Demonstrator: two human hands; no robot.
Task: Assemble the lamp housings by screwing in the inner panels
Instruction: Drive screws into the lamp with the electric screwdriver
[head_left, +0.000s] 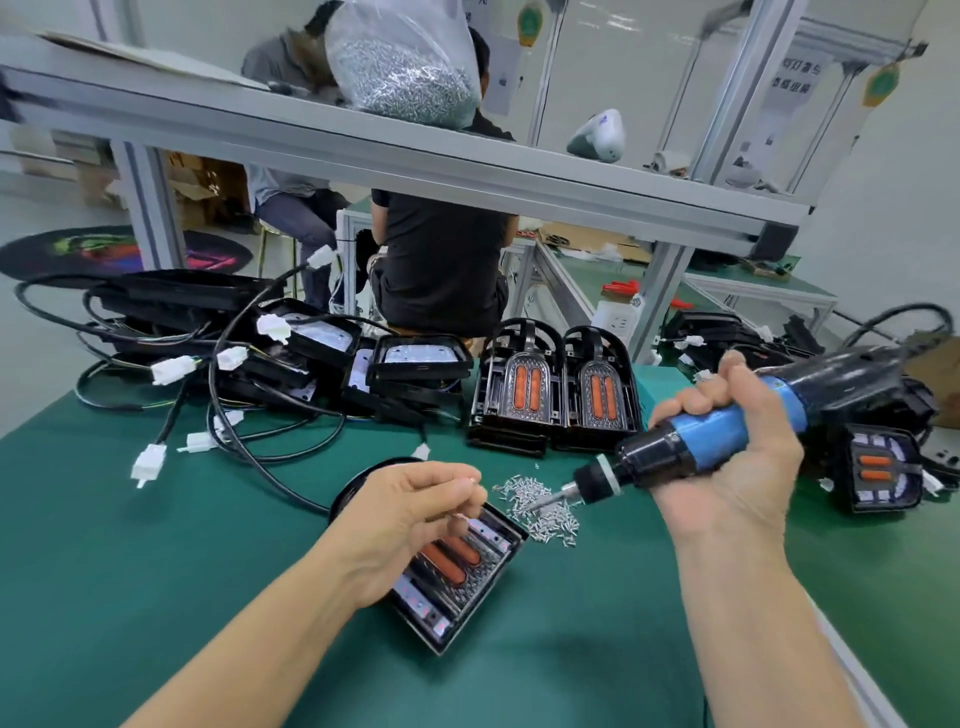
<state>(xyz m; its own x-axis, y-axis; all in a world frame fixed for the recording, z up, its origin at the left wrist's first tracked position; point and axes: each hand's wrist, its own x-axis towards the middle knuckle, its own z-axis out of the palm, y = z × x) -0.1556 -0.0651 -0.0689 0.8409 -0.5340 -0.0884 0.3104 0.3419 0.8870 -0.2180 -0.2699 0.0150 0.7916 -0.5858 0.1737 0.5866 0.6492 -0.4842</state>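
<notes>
A black lamp housing (457, 587) with an inner panel showing two orange strips lies on the green table in front of me. My left hand (410, 514) hovers over its upper end, fingers curled with the tips pinched together; whether they hold a screw I cannot tell. My right hand (727, 452) grips a blue and black electric screwdriver (711, 441). Its bit (545, 500) points left and down into a small pile of silver screws (540, 506) beside the housing.
Two assembled housings (556, 395) stand upright behind the screws. Black housings with cables and white connectors (171, 369) pile at the back left, more housings (883, 467) at the right. A bag of screws (405, 67) sits on the overhead shelf. Two people sit beyond the table.
</notes>
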